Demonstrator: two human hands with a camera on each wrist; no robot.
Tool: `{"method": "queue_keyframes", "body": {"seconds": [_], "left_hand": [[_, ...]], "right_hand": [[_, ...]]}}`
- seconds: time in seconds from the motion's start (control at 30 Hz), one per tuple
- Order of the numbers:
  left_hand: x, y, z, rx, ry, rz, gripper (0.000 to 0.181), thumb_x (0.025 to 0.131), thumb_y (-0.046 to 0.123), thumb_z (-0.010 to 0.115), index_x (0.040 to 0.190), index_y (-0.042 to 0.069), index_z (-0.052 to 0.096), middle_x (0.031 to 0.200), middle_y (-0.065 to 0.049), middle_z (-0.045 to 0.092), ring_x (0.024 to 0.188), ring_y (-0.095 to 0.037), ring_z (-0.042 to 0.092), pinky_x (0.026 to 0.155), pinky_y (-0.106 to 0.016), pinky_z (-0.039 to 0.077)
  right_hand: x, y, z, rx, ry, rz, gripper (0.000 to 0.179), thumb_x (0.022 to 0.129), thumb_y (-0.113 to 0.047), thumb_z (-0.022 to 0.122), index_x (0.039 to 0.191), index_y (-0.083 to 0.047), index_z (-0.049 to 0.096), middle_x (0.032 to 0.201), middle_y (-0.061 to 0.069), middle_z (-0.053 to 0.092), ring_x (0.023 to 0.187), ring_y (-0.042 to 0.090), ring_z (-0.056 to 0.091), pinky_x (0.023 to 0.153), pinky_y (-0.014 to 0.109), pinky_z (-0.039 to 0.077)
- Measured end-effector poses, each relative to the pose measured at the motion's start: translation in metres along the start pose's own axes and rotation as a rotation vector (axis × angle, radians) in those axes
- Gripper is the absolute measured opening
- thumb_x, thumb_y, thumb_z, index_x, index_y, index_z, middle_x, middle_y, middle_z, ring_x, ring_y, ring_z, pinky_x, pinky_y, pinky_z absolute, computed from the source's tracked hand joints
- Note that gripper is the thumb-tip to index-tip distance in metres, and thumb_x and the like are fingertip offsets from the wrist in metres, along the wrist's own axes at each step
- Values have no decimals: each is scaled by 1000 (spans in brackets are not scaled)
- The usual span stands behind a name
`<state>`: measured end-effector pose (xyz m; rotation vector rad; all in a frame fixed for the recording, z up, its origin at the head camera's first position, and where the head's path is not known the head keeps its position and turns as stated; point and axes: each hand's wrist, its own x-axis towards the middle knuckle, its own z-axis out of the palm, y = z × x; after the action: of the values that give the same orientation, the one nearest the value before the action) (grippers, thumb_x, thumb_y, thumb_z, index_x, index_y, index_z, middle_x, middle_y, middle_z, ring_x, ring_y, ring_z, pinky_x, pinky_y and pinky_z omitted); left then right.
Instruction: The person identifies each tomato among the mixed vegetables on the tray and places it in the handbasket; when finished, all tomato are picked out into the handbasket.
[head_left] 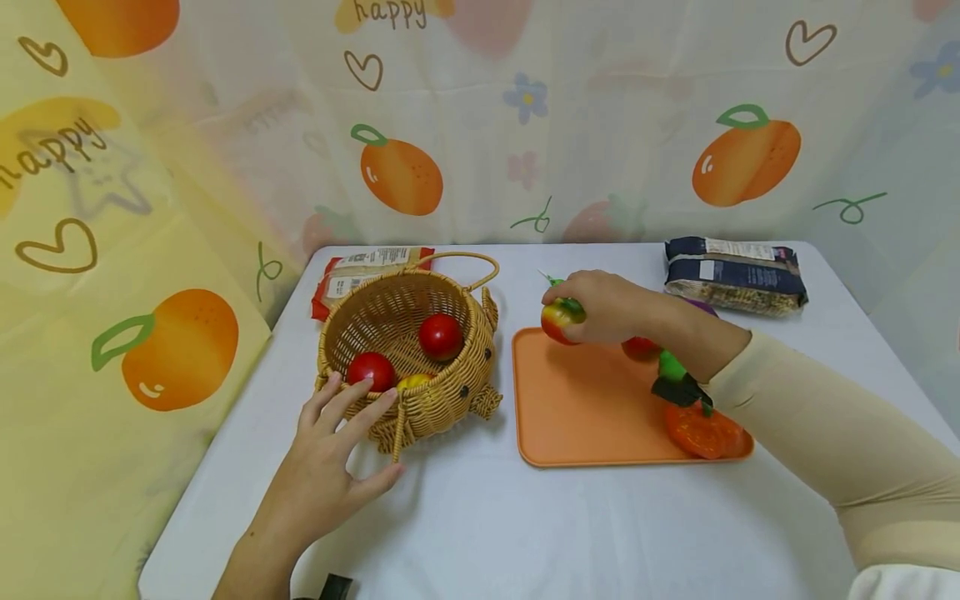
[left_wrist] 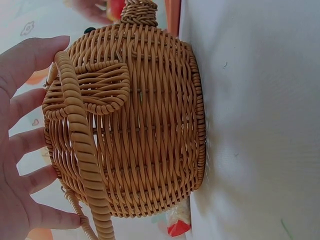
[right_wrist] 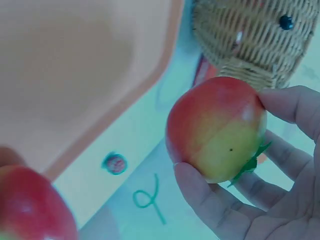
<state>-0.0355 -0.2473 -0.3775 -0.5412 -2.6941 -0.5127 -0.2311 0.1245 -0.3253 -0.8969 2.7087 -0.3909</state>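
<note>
Plainly, red-yellow fruit [right_wrist: 217, 131] in right hand [head_left: 606, 307]

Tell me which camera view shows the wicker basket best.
The head view: it catches nearly the whole basket, inside included, though the left hand overlaps it. The left wrist view shows one side close up; the right, only a cropped part.

Tbl [head_left: 465, 525]: wht surface, rounded far corners, in use. Directly on it: wicker basket [head_left: 442, 410] at L and orange tray [head_left: 585, 421] to its R, near but apart. Far side: red-ended pkt [head_left: 375, 259] at L, part hidden behind basket; dk blue pkt [head_left: 735, 275] w/ pale label, lying at R, beyond tray
</note>
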Motion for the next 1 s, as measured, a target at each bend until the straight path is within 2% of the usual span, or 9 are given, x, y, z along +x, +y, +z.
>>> {"method": "queue_keyframes", "body": {"seconds": [0.3, 0.53, 0.8, 1.0], "left_hand": [[1, 0, 0, -4, -1, -2, 87, 68, 35, 94, 146, 29, 57, 150, -14, 52, 145, -51, 32, 98, -76, 45], [0, 0, 0, -7, -2, -2, 87, 68, 34, 94, 146, 29, 57, 149, -14, 51, 146, -50, 31, 99, -76, 44], [0, 1, -1, -12, -11, -16, 86, 69, 34, 94, 146, 30, 57, 150, -13, 51, 146, -50, 30, 99, -77, 43], [0, 1, -2, -6, -12, -16, 86, 69, 34, 94, 146, 30, 56, 151, -13, 51, 146, -50, 30, 98, -76, 44]], "right_hand": [[1, -33, -10, 25, 104, -10, 52, 88, -28, 71, 139, -20, 62, 124, 9, 62, 106, 26, 56, 92, 43, 53], [7, -60, -20, 27, 186, -71, 51, 89, -29, 68, 139, -22, 62, 124, 8, 61, 105, 24, 56, 86, 39, 51], [23, -93, -24, 90, 251, -154, 50, 91, -29, 67, 141, -23, 61, 125, 4, 59, 104, 20, 55, 83, 34, 53], [36, -117, -19, 98, 214, -167, 56, 94, -33, 66, 148, -28, 54, 144, 6, 52, 113, 21, 54, 87, 35, 55]]}}
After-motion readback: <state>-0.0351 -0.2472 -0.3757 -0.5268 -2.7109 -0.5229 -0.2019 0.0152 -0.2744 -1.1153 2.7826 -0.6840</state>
